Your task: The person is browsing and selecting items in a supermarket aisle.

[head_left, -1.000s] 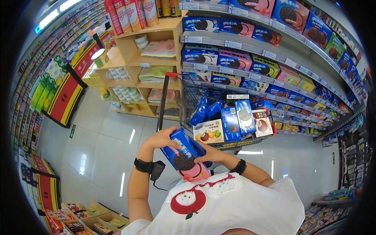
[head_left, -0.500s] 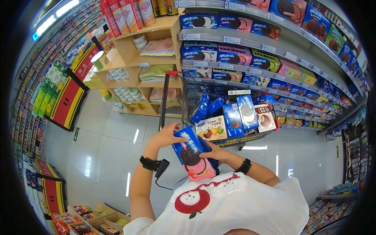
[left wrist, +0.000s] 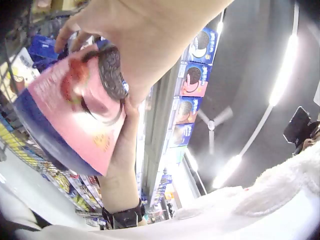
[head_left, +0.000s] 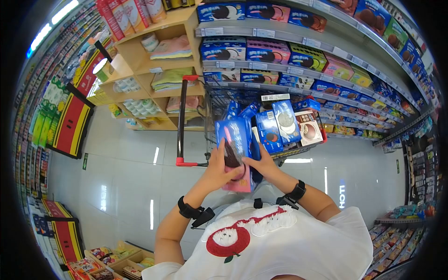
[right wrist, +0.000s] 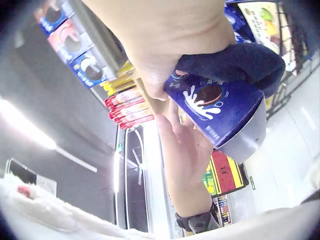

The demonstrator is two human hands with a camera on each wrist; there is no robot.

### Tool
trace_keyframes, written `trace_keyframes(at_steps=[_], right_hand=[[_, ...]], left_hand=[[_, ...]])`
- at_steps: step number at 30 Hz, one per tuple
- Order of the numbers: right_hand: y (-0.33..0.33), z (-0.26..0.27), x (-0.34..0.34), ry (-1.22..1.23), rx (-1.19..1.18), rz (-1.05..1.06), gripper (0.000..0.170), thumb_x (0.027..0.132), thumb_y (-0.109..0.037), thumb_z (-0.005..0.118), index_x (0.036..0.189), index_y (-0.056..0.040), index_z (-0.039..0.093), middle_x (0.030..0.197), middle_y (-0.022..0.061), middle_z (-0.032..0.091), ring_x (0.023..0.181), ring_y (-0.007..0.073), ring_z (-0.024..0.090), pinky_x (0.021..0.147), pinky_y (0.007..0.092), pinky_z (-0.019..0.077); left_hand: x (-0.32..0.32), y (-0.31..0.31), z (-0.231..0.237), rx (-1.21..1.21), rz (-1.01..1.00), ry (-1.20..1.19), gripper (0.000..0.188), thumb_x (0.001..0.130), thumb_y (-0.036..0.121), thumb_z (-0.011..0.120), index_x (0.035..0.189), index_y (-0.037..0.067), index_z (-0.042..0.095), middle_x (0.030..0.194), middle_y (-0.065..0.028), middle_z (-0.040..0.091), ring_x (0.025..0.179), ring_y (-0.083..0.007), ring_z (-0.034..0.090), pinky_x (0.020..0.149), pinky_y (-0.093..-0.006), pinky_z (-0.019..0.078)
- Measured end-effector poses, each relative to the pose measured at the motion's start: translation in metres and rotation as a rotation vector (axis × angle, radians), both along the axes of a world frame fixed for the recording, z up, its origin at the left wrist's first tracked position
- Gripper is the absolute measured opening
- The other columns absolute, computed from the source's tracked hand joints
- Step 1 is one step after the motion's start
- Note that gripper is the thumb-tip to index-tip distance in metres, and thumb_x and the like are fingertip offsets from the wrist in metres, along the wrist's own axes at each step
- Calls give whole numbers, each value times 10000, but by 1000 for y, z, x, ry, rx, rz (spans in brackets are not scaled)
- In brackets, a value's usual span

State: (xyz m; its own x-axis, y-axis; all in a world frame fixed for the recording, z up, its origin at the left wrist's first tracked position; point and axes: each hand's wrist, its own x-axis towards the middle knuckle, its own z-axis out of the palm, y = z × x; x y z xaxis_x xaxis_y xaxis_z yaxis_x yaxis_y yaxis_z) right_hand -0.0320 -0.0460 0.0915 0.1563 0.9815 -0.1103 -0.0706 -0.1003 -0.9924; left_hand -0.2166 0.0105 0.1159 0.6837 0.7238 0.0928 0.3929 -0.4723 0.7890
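Both hands hold a blue and pink Oreo cookie box (head_left: 239,133) in front of the body, at the near edge of the shopping cart (head_left: 182,119). My left hand (head_left: 218,170) grips its left side, thumb across the printed front. On the other side, my right hand (head_left: 265,164) holds the box with its thumb on the front edge. Dark blue soft material (right wrist: 235,67) lies against the box under the right hand; what it is, I cannot tell. The left wrist view shows the pink strawberry-printed end of the box (left wrist: 82,107).
In the cart lie several cookie boxes: blue ones (head_left: 269,133) and a white one with a round brown print (head_left: 308,129). Behind it rise shelves of cookie boxes (head_left: 268,53). A wooden shelf unit (head_left: 140,70) with folded towels (head_left: 170,48) stands left, and tiled floor (head_left: 126,172) spreads below.
The cookie box has moved forward to the cart's edge and turned more upright. My left hand has shifted from its upper left corner down along its left side. The right hand keeps hold.
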Motion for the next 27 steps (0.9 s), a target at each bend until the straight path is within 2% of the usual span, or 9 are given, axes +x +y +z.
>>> trace_keyframes(at_steps=[1,3,5,7,8,12,18,24,27], right_hand=[[3,13,0,-208,112,-42,678,741,-186,697,1276,3,326,1141,139,512,1039,192,504,887,305,402],[5,36,2,-200,221,4,700,758,-211,680,1293,20,293,1137,171,514,1056,207,500,904,319,392],[1,49,7,-175,238,116,695,787,-211,635,1327,12,259,1223,211,456,1129,271,462,947,349,357],[-5,70,8,-578,538,140,683,799,-214,603,1353,-24,252,1329,243,333,1189,359,392,989,384,308],[-7,80,8,-570,608,150,644,777,-193,590,1344,-70,311,1389,251,220,1231,412,306,1018,436,247],[5,92,28,-777,874,185,599,753,-177,546,1323,-110,373,1422,228,162,1276,401,240,1025,499,187],[20,104,41,-602,801,101,542,816,-202,487,1336,-114,360,1436,199,149,1287,400,222,1040,468,182],[-8,85,21,-614,771,421,492,838,-224,471,1316,-131,400,1438,185,166,1305,376,213,1049,453,184],[-13,73,23,-497,687,506,462,853,-239,460,1299,-125,425,1439,177,178,1310,367,210,1053,445,179]], left_hand=[[9,3,0,-10,49,-100,974,728,317,696,1366,-20,41,1313,-273,227,1220,-385,296,1014,-418,267],[25,8,-4,-22,154,-295,994,702,334,712,1351,-58,68,1282,-295,261,1207,-390,309,1016,-423,255],[35,11,24,-309,147,-524,963,737,207,686,1349,19,-35,1277,-213,303,1160,-299,389,940,-386,372],[34,8,49,-800,153,-710,920,749,139,659,1347,67,-36,1270,-178,325,1094,-267,459,877,-349,435],[39,7,43,-902,117,-890,785,767,109,622,1346,71,93,1201,-144,414,990,-243,537,813,-339,480],[30,6,44,-1277,-159,-790,490,809,151,577,1236,49,360,1001,-109,543,858,-241,601,750,-387,514],[39,-11,60,-1141,-146,-725,550,811,165,578,1266,55,288,1002,-108,539,902,-242,585,746,-386,518],[36,0,72,-1142,231,-1106,471,844,322,493,1194,12,434,1103,-149,554,967,-238,570,863,-360,463],[28,11,73,-992,197,-1222,490,830,286,509,1216,3,404,1133,-164,532,1018,-271,544,882,-387,448]])
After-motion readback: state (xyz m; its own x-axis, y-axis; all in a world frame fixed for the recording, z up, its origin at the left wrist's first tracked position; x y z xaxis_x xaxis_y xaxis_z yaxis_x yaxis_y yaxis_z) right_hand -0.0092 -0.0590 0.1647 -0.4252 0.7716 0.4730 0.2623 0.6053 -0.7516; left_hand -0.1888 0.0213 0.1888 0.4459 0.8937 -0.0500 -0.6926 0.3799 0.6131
